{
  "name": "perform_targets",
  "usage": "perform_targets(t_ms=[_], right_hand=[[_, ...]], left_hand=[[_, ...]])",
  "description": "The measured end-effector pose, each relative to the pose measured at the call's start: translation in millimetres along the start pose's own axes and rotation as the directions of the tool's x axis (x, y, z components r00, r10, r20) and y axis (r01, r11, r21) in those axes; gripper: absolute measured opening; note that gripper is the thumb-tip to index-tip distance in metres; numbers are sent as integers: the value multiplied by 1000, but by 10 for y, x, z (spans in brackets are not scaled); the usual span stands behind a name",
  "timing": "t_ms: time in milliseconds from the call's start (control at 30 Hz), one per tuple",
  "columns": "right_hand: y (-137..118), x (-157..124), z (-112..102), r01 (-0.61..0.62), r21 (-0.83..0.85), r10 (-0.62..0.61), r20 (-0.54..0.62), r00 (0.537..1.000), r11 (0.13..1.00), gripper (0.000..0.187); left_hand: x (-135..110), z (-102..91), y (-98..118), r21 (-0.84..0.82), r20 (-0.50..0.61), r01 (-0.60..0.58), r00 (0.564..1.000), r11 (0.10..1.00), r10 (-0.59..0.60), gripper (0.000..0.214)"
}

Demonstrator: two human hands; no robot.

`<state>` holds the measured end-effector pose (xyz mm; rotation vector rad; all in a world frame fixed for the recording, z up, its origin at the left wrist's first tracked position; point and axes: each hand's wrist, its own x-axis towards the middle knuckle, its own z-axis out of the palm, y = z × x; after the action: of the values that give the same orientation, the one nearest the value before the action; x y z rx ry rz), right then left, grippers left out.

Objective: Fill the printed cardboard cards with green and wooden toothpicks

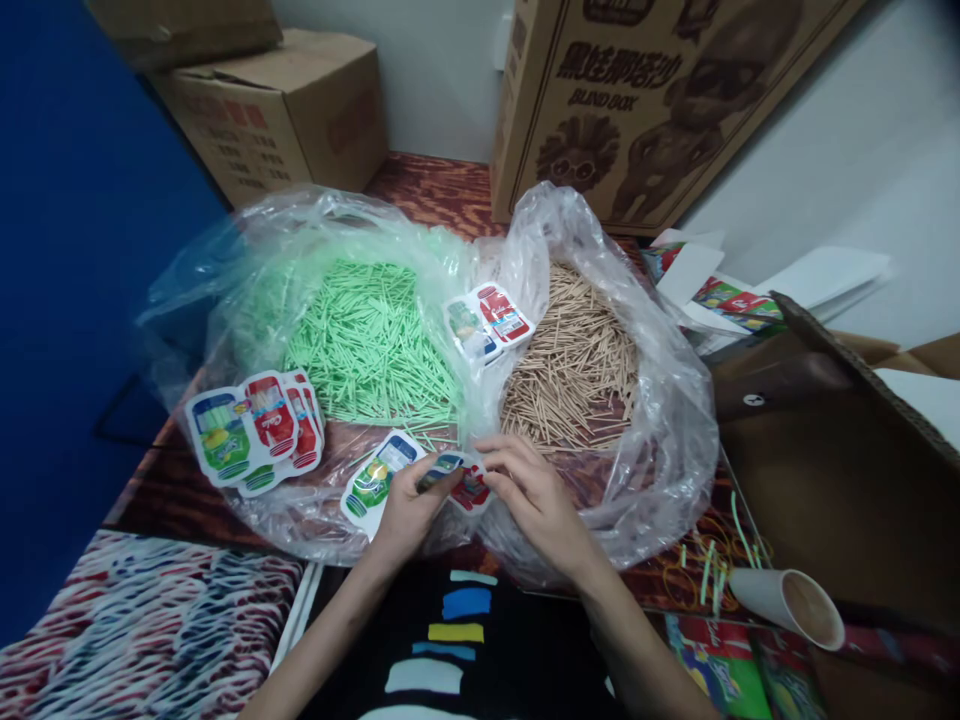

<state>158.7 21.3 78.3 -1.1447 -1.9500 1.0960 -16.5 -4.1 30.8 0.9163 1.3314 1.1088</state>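
Both my hands meet at the near middle of the table, over the near folds of 2 clear plastic bags. My left hand (409, 510) pinches a small printed packet (469, 490) from its left side, thumb on top and fingers under it. My right hand (536, 500) pinches the packet's right and top edge with thumb and fingertips. Both grips are closed on this 1 packet, which sits flat between my hands, just above the crumpled plastic. I cannot tell whether it is sealed or open.

Touching my left hand on its left lies a second packet (375, 482), green and blue, face up on the plastic. Further left, a fanned stack of packets (255, 430) rests on the left bag (225, 260), which holds green sticks (367, 340). The right bag (675, 400) holds plain wooden sticks (570, 370), and 2 more packets (487, 320) lie where the bags meet, beyond my hands.

I judge the step in hand to be working the packet with my fingertips, perhaps parting its edge. The packet is thin and glossy, so more handling calls for a light, steady pinch from both sides, with the loose plastic kept from under my fingers.

At near right a paper cup (795, 605) lies on its side beside stray green sticks and rubber bands (705, 570). A BLIND BOX carton (645, 100) stands at the far side.
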Motion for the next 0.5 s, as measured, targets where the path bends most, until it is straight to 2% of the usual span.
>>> perform_targets(t_ms=[133, 200, 267, 333, 400, 433, 500], right_hand=[[-55, 40, 79, 26, -4, -26, -9, 1000, 1000, 19], [-84, 62, 114, 26, 15, -26, 28, 999, 1000, 19], [-98, 81, 143, -2, 97, -6, 75, 997, 995, 19], [-80, 97, 171, -59, 240, 48, 51, 998, 969, 20], [-30, 116, 213, -119, 344, 130, -7, 992, 931, 22], [3, 132, 244, -152, 360, 171, -23, 985, 921, 21], [76, 185, 334, -201, 326, 214, -5, 977, 924, 18]], left_hand=[[-21, -45, -47, -54, -22, 18, 1000, 998, -19, 22], [-36, -88, -78, -64, -44, 0, 999, 998, -3, 21], [-52, -189, -114, -87, -99, -15, 995, 996, 6, 21], [-64, -391, -148, -123, -200, -18, 980, 992, -7, 24], [-59, -702, -164, -136, -349, -34, 937, 990, -16, 30], [-44, -886, -163, -133, -435, -41, 900, 990, -21, 32], [18, -1263, -145, -90, -605, -71, 796, 993, 2, 36]])
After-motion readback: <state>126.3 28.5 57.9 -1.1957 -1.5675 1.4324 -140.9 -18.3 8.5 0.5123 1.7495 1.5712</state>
